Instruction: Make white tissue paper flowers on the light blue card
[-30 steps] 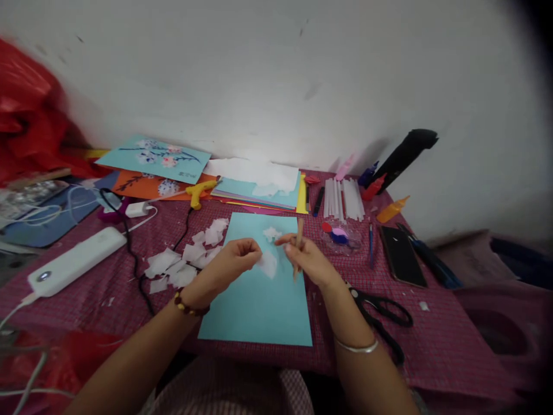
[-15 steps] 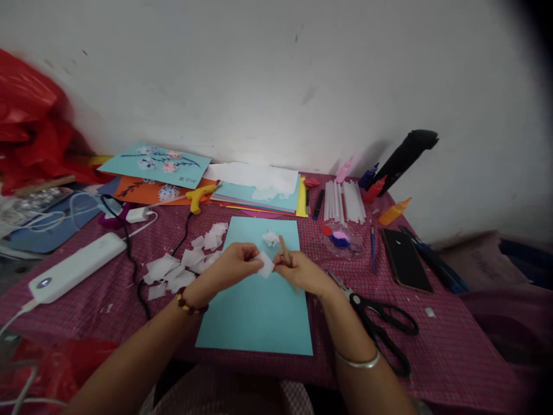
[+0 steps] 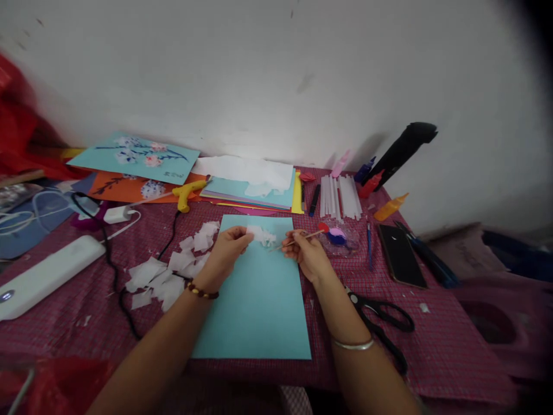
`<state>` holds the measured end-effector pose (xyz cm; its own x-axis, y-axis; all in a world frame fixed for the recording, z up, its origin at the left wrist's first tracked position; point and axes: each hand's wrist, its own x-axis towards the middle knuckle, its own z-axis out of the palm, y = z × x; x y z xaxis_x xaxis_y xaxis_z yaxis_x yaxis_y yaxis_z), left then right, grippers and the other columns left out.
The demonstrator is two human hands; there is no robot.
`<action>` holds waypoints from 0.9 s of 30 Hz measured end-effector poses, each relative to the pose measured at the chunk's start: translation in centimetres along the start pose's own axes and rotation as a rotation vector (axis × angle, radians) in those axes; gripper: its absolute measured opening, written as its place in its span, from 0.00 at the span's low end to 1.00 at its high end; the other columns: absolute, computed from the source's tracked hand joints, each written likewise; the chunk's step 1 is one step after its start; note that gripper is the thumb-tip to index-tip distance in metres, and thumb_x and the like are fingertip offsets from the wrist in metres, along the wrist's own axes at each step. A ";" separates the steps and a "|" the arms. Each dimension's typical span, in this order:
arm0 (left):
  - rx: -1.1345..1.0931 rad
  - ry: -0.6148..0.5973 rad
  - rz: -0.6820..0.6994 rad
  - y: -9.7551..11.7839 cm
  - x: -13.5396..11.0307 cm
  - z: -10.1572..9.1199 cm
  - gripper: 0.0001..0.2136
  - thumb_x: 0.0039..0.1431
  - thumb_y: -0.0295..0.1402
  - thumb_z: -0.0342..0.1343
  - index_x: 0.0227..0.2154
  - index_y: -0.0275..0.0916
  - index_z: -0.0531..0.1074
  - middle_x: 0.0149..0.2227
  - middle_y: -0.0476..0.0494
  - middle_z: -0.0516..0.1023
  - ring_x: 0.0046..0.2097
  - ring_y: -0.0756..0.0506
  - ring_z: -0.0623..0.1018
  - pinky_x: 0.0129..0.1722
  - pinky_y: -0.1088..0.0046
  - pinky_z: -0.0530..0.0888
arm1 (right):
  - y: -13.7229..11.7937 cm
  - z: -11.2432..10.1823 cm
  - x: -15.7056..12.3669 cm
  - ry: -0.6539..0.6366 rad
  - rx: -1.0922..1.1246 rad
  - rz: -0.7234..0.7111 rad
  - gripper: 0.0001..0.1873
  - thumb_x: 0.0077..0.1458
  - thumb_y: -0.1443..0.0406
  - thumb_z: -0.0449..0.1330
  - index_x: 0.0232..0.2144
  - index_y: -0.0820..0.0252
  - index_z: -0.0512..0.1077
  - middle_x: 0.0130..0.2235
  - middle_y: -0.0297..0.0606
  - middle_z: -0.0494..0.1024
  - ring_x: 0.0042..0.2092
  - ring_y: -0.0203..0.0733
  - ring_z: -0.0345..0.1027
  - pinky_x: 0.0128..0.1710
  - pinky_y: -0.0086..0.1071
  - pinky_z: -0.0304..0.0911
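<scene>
Left hand (image 3: 228, 248): it is now higher over the blue sheet (image 3: 254, 311) than half a second ago.
Paper square (image 3: 254, 233): before below the white cluster (image 3: 268, 238), now it is just beside it; I cannot tell if they touch.
Right hand (image 3: 307, 253): it is now apart from the square.
Stick (image 3: 311, 234): steep before, now lies nearly flat, one end toward the cluster.

A pale grey wall (image 3: 216, 75) is rising behind the bench (image 3: 458, 357), and several dark smudges (image 3: 306, 83) are marking its surface. A red checked cloth (image 3: 95, 297) is covering the bench top. Soft light is brightening the wall's lower middle; the upper right corner is appearing dark.
</scene>
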<state>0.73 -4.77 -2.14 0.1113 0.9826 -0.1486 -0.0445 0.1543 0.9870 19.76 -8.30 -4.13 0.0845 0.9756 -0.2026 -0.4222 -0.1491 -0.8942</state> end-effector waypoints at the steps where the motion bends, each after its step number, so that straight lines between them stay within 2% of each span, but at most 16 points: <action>1: 0.004 -0.003 0.001 -0.4 0.0 -0.1 0.08 0.42 0.33 0.61 0.21 0.37 0.68 0.18 0.56 0.64 0.19 0.56 0.60 0.20 0.79 0.56 | 0.1 0.3 0.0 -0.007 0.011 0.002 0.16 0.43 0.54 0.66 0.29 0.59 0.72 0.26 0.36 0.78 0.26 0.35 0.72 0.24 0.27 0.68; 4: 0.014 0.003 0.017 -0.9 0.1 -0.3 0.07 0.43 0.31 0.60 0.21 0.37 0.66 0.18 0.57 0.65 0.20 0.56 0.63 0.21 0.80 0.58 | 0.3 0.7 0.1 0.001 0.034 -0.014 0.16 0.42 0.54 0.67 0.28 0.59 0.72 0.27 0.35 0.78 0.26 0.35 0.72 0.26 0.28 0.70; 9: 0.048 -0.028 0.001 -1.0 0.2 -0.3 0.07 0.43 0.30 0.58 0.22 0.38 0.64 0.18 0.56 0.66 0.20 0.55 0.64 0.22 0.79 0.60 | 0.3 0.3 0.4 0.102 0.062 -0.082 0.13 0.45 0.56 0.65 0.29 0.58 0.71 0.27 0.32 0.77 0.26 0.34 0.71 0.26 0.27 0.70; 19: 0.176 -0.040 -0.057 -0.2 -0.6 -0.1 0.05 0.43 0.33 0.57 0.22 0.37 0.69 0.18 0.56 0.63 0.21 0.55 0.60 0.21 0.78 0.54 | 0.4 0.1 0.9 0.177 0.057 -0.109 0.12 0.46 0.56 0.64 0.28 0.57 0.69 0.28 0.32 0.76 0.28 0.35 0.71 0.30 0.31 0.71; 23: 0.263 -0.071 -0.015 -0.5 -0.9 0.9 0.06 0.43 0.34 0.58 0.22 0.36 0.71 0.21 0.54 0.68 0.23 0.54 0.64 0.24 0.78 0.60 | 0.5 0.2 0.9 0.180 0.065 -0.119 0.12 0.46 0.56 0.64 0.28 0.58 0.69 0.28 0.31 0.76 0.28 0.34 0.71 0.30 0.29 0.71; 27: 0.468 -0.069 0.094 -1.6 -0.9 2.0 0.05 0.46 0.32 0.56 0.21 0.36 0.71 0.21 0.52 0.70 0.25 0.52 0.68 0.26 0.76 0.63 | 0.4 0.1 0.9 0.189 0.071 -0.134 0.13 0.45 0.57 0.64 0.28 0.59 0.69 0.27 0.32 0.76 0.28 0.34 0.71 0.29 0.28 0.70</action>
<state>2.70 -6.06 -3.44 0.1943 0.9786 -0.0682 0.3922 -0.0138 0.9198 19.55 -7.45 -4.62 0.3090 0.9373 -0.1614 -0.4580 -0.0021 -0.8890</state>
